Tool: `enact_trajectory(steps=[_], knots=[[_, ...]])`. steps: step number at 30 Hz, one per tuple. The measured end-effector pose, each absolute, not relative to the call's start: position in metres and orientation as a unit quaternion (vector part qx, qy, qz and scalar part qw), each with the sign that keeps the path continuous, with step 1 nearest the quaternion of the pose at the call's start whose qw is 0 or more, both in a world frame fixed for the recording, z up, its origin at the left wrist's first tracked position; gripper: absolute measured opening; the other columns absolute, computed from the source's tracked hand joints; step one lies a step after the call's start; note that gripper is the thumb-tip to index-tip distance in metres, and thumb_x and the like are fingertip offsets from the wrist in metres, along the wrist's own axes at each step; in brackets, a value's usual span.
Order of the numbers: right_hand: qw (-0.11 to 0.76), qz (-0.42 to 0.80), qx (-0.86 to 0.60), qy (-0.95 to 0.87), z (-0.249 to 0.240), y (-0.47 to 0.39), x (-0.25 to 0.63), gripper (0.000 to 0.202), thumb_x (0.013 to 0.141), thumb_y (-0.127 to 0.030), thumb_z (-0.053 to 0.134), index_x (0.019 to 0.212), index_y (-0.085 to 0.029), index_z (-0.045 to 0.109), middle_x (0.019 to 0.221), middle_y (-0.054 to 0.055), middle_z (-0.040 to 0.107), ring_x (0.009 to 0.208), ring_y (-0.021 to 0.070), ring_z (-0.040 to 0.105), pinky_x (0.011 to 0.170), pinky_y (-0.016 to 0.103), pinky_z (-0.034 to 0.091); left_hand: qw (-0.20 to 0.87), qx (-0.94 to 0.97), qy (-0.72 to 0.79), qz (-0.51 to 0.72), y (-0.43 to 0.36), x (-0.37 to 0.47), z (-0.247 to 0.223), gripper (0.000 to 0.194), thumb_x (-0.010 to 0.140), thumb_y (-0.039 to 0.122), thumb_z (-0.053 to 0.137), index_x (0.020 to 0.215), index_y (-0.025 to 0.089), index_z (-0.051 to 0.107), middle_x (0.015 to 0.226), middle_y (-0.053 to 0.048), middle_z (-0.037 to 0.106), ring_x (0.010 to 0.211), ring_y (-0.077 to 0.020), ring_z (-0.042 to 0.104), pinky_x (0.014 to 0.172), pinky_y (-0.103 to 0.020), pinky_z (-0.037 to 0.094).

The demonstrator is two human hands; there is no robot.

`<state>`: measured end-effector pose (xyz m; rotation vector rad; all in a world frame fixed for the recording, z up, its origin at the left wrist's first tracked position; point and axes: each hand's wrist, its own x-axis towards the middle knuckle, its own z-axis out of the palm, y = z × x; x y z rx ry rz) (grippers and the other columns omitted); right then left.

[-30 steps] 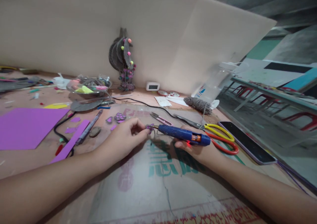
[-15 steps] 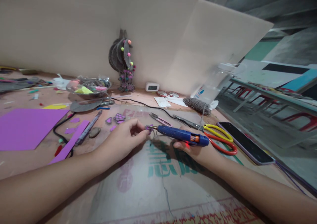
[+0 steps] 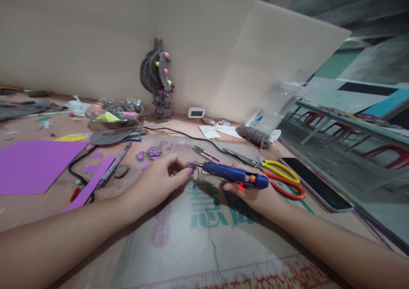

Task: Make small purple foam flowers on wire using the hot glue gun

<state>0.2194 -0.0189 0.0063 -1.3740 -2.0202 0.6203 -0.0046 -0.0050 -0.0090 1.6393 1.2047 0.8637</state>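
My left hand [image 3: 166, 176] pinches a small purple and grey felt flower piece [image 3: 192, 166] between thumb and fingertips. Wrapped round a blue hot glue gun [image 3: 231, 173] is my right hand [image 3: 252, 195]; a red light glows on the gun's underside. The metal nozzle points left and meets the flower piece, though the exact contact is too small to make out. A grey thread hangs below the piece. Left of my left hand lie another purple and grey flower [image 3: 154, 152] and a small purple heart-like piece [image 3: 140, 155].
Scissors [image 3: 281, 176], thread snips [image 3: 206, 154] and a phone [image 3: 315, 182] lie to the right. Behind them are grey yarn [image 3: 254, 135] and a small clock [image 3: 196, 112]. Purple sheet [image 3: 35, 165], a pen [image 3: 113, 165] and a filled bowl [image 3: 111, 118] are at the left.
Almost nothing differs. The view shifts very slightly, while both hands, the glue gun and the flower piece keep their places relative to one another.
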Motion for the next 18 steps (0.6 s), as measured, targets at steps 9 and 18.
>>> enact_trajectory(steps=[9, 18], knots=[[0.31, 0.25, -0.522, -0.755, 0.0092, -0.021, 0.2171, 0.02, 0.068, -0.033, 0.063, 0.061, -0.021, 0.049, 0.056, 0.0, 0.054, 0.052, 0.0139, 0.051, 0.05, 0.026, 0.044, 0.451, 0.659, 0.489, 0.351, -0.0054, -0.0051, -0.01, 0.014, 0.078, 0.031, 0.054, 0.072, 0.019, 0.051, 0.057, 0.004, 0.054, 0.049, -0.0097, 0.046, 0.045, -0.02, 0.032], [0.299, 0.249, -0.535, -0.75, 0.0079, -0.0197, 0.2184, 0.02, 0.069, -0.036, 0.063, 0.063, -0.021, 0.05, 0.058, -0.001, 0.054, 0.054, 0.014, 0.05, 0.052, 0.026, 0.043, 0.437, 0.665, 0.5, 0.34, -0.0055, -0.0045, -0.0059, 0.014, 0.078, 0.031, 0.054, 0.072, 0.019, 0.051, 0.058, 0.004, 0.054, 0.049, -0.0099, 0.046, 0.046, -0.02, 0.032]])
